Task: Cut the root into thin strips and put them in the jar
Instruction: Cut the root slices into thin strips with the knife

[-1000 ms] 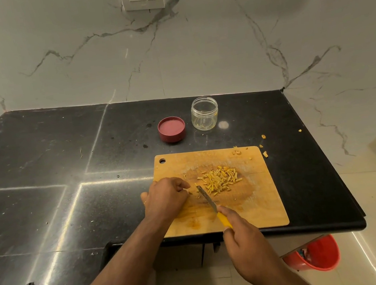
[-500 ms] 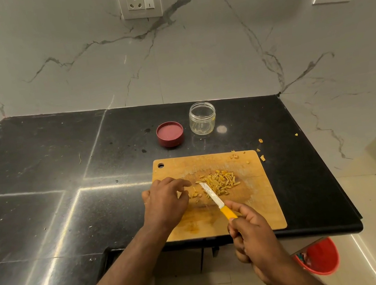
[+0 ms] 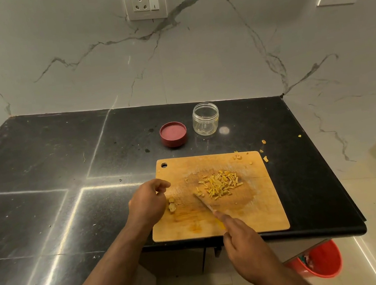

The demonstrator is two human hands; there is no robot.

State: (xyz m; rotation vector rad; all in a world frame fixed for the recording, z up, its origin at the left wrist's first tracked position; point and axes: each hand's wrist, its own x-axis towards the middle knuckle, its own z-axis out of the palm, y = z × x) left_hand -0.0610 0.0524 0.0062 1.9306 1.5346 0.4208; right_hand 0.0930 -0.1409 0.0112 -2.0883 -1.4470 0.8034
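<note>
Right hand fingers: curled round the yellow handle of the knife [image 3: 206,206]; the right hand [image 3: 243,240] sits at the near edge of the cutting board [image 3: 261,214], its forearm running off toward the lower right.
Knife axis: blade slants from the hand up and to the left, its tip just beside the near-left edge of the pile of strips [image 3: 220,184]; blurred, so whether the edge touches the board I cannot tell.
Left hand fingers: loosely curled, thumb and forefinger drawn toward each other; whether they pinch anything I cannot tell. The left hand [image 3: 147,203] lies over the board's left edge, forearm reaching in from the lower left.
Root piece: a small pale stub of root [image 3: 172,205] lies on the board just beside the left hand, on its right side.
Strips: a loose heap in the board's middle, most lying with their long axis slanting from near-left to far-right.
Jar: the jar [image 3: 205,120] stands upright and open on the black counter [image 3: 39,164] beyond the board, well apart from the strips.
Lid: the red lid [image 3: 173,134] lies just left of the jar.
</note>
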